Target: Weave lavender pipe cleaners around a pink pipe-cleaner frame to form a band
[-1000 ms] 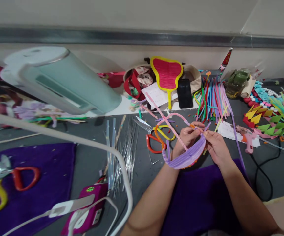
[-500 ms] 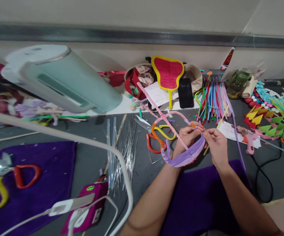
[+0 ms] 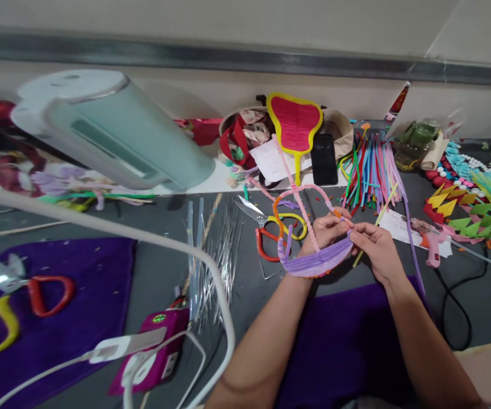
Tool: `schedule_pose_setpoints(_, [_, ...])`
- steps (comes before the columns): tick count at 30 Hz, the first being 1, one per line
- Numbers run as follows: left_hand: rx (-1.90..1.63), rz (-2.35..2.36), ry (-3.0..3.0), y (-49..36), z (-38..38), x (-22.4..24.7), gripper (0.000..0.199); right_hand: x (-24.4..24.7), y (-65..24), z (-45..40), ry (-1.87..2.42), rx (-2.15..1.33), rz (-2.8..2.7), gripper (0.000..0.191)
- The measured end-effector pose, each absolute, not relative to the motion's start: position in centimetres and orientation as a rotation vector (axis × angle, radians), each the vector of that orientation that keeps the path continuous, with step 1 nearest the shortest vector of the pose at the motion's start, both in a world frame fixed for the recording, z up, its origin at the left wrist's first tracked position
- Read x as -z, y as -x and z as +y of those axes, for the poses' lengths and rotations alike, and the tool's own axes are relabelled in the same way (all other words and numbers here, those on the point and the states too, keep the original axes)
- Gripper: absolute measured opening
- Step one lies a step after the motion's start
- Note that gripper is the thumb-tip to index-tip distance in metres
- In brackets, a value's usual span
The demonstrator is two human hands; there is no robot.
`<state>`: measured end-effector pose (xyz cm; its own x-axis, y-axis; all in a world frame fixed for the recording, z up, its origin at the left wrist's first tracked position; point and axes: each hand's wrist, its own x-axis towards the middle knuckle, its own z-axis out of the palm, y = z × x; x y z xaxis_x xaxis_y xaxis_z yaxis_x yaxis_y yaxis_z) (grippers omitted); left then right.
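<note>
A fan-shaped frame of fuzzy stems (image 3: 319, 261), with a purple wound part below and pink and orange stems above, hangs between my hands over a purple cloth (image 3: 347, 341). My left hand (image 3: 329, 230) is closed on its right end, where orange and purple meet. Thumb and forefinger of my right hand (image 3: 373, 247) pinch the same purple end, almost touching the left fingertips. The exact strand under the fingertips is too small to tell. Scissors with red and yellow handles (image 3: 268, 236) lie behind the frame, to its left.
A red and yellow fan shape (image 3: 294, 125) stands behind, by a black phone (image 3: 324, 159). Colored stems (image 3: 373, 170) and a pink glue gun (image 3: 433, 250) are at the right. At the left are a pale green pitcher (image 3: 143, 133), other scissors (image 3: 49, 295) and a magenta box (image 3: 154, 352).
The pink stem of the frame has tilted more upright and the purple part has risen slightly. Both hands keep their pinch. The whole view has shifted a little.
</note>
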<state>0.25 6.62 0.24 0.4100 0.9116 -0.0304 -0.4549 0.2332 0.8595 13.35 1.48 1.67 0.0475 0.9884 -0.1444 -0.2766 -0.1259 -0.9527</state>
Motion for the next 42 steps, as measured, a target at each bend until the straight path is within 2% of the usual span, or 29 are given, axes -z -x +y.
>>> schedule_pose_setpoints(5, [-0.955, 0.566, -0.791, -0.5, 6.6, 0.4, 0.028, -1.2, -13.1, 1.6, 1.12, -1.426, -0.778, 0.022])
schedule_pose_setpoints(10, [-1.066, 0.553, -0.597, -1.3, 7.4, 1.5, 0.043, -1.0, -12.9, 1.9, 1.131, -1.307, -0.67, 0.022])
schedule_pose_setpoints(16, [-0.929, 0.56, -0.554, -2.3, 6.6, 2.3, 0.029, -1.1, -13.0, 2.2, 1.109, -1.078, -0.558, 0.021])
schedule_pose_setpoints(20, [-0.815, 0.514, -0.53, -2.8, 5.4, 1.3, 0.047, -1.2, -13.3, 2.2, 1.099, -0.954, -0.493, 0.022])
schedule_pose_setpoints(23, [-0.81, 0.471, -0.579, -3.3, 4.7, 0.7, 0.052, -1.2, -13.2, 2.1, 1.127, -0.937, -0.498, 0.023])
schedule_pose_setpoints(30, [-1.15, 0.646, -0.619, -4.3, 4.4, 1.2, 0.032, -0.7, -12.6, 2.1, 1.158, -0.937, -0.613, 0.026])
schedule_pose_setpoints(42, [-1.22, 0.752, -0.44, -5.1, 4.3, 1.4, 0.031, 0.7, -12.6, 2.5, 1.221, -0.946, -0.689, 0.026])
